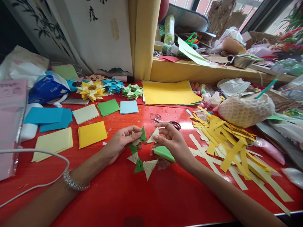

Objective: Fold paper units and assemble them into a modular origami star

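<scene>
My left hand (pixel 124 140) pinches the upper end of a curved chain of folded paper triangles (pixel 139 165), green and cream in turn. The chain hangs down from the fingers in an open arc above the red table. Between thumb and fingers of my right hand (pixel 170 138) is a single cream folded paper triangle (pixel 153 135). Its tip sits close beside the green triangle at the chain's end, with a small gap between them. Partly behind my right hand lies a light green paper piece (pixel 164 153). Black-handled scissors (pixel 174 125) rest just beyond that hand.
Stacks of yellow (pixel 92 134), cream (pixel 53 143) and blue paper (pixel 49 118) lie left. Finished paper stars (pixel 92 90) stand at the back beside large yellow sheets (pixel 169 92). Paper strips (pixel 227 148) are heaped right, near a netted fruit with a straw (pixel 246 108). A white cable (pixel 63 164) loops left.
</scene>
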`<state>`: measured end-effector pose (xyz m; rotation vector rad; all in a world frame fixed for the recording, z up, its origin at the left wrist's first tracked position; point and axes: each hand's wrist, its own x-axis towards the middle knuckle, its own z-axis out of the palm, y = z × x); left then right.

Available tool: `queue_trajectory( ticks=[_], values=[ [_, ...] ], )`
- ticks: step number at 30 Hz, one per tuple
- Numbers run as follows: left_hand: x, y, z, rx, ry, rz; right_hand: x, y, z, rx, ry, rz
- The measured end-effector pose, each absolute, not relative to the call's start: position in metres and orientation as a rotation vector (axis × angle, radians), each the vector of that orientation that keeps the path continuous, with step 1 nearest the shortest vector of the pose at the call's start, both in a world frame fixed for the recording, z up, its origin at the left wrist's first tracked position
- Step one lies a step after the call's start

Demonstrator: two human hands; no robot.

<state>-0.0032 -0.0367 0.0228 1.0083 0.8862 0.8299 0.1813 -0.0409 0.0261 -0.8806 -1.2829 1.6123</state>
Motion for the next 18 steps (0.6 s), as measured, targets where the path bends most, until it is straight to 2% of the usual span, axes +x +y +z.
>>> queue_trajectory(
  ticks=[6,18],
  values=[
    [-0.0042,-0.0361,0.0208,1.007,0.868,0.841,0.1820,-0.0425,0.0284,-0.906,-1.339,1.555],
    [-0.0037,-0.0374,0.0208,0.985,0.886,0.824,0.1827,-0.0421,0.0310,-0.982,-1.352,1.654]
  ],
)
